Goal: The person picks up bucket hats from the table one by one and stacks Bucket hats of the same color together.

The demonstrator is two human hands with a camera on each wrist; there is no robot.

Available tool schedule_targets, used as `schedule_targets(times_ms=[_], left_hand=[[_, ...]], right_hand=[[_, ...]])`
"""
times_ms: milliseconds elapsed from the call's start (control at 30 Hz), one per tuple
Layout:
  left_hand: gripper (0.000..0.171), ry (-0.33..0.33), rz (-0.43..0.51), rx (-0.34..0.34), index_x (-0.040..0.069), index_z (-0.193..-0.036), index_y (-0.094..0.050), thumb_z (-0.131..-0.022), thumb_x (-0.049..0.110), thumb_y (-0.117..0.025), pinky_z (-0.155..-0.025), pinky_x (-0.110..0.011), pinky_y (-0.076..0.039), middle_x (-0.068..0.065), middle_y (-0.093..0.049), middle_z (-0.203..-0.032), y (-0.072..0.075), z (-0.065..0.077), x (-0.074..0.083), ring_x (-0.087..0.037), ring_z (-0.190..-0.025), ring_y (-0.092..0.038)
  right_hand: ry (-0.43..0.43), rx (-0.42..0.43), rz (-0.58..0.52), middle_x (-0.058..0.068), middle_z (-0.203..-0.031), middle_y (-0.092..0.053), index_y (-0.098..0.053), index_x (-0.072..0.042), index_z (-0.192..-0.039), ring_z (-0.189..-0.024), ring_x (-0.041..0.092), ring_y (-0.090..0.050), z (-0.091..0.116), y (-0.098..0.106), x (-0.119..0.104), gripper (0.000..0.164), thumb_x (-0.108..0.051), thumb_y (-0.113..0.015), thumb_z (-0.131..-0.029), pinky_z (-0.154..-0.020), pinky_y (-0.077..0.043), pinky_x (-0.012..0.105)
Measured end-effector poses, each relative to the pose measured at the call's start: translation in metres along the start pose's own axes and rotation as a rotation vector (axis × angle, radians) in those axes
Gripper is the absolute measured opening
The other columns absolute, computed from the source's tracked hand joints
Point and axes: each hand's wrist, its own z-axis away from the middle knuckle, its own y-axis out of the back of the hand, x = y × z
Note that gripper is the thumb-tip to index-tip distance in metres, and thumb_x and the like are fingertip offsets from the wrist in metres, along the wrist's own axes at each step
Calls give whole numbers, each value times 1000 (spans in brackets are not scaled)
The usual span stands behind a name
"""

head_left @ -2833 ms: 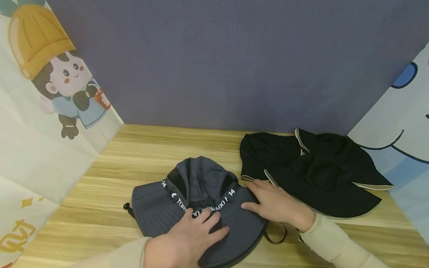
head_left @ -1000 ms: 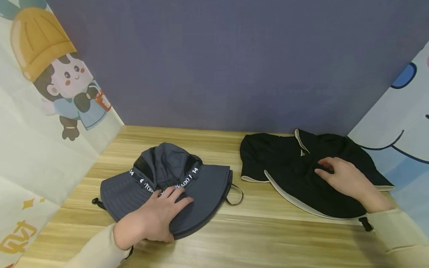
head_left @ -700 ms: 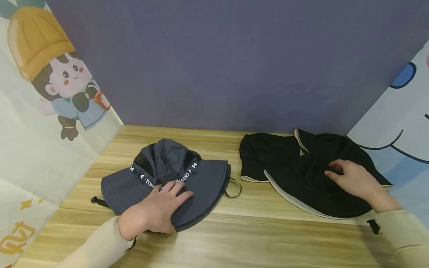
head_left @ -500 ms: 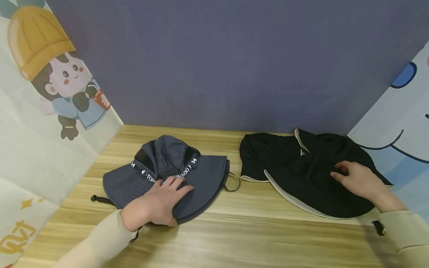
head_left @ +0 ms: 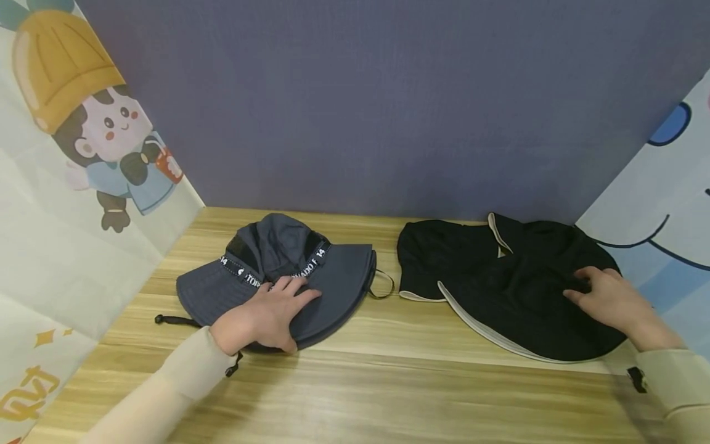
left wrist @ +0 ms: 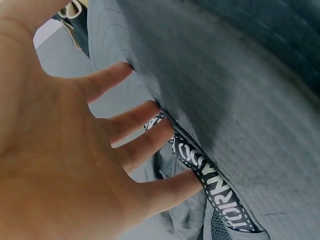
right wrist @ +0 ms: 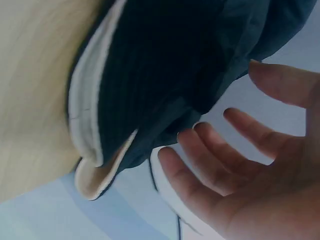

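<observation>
Right hand (head_left: 616,302) perhaps touches black hat (head_left: 527,302), grey hat's brim (head_left: 346,277) apart, table (head_left: 410,336) between.

Head view evenly, softly lit; pale sheen on yellow wood-grain tabletop (head_left: 377,410), diffuse shadow beside beige fabric left sleeve (head_left: 161,388). Right-wrist view hazier (black cloth hat (right wrist: 155,75) tinted teal), bare right hand (right wrist: 270,192) soft-edged.

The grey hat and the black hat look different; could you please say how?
The grey hat carries a lettered band; the black hat shows none. The black hat has pale edging, the grey hat dark edging. Both are brimmed and lie on the wood-grain tabletop.
</observation>
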Motion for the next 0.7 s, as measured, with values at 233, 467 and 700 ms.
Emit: schedule_targets(times_ms=[233, 467, 700], left_hand=[[105, 33, -3, -4, 18, -155, -40, -68, 40, -95, -107, -66, -32, -16, -29, -159, 3, -10, -5, -38, -145, -28], [105, 40, 9, -2, 18, -155, -40, -69, 39, -94, -107, -67, -30, -17, -28, -159, 3, -18, -9, -39, -145, -27], [105, 53, 4, -8, 19, -157, -37, -71, 38, -93, -109, -67, -28, -17, -26, -161, 5, -25, -13, -39, -146, -25]], right_hand=[[-53, -119, 1, 54, -124, -41, -34, 31, -130, -105, 68, -45, 0, -3, 16, 93, -56, -53, -101, -80, -45, 68], [-65, -182, -5, 56, -129, -34, -34, 33, -130, -110, 70, -40, -3, -8, 27, 97, -59, -46, -103, -84, -43, 71], [-73, -185, -10, 55, -128, -36, -35, 31, -130, -108, 69, -43, -3, -9, 29, 96, -60, -46, -102, -82, -44, 68]])
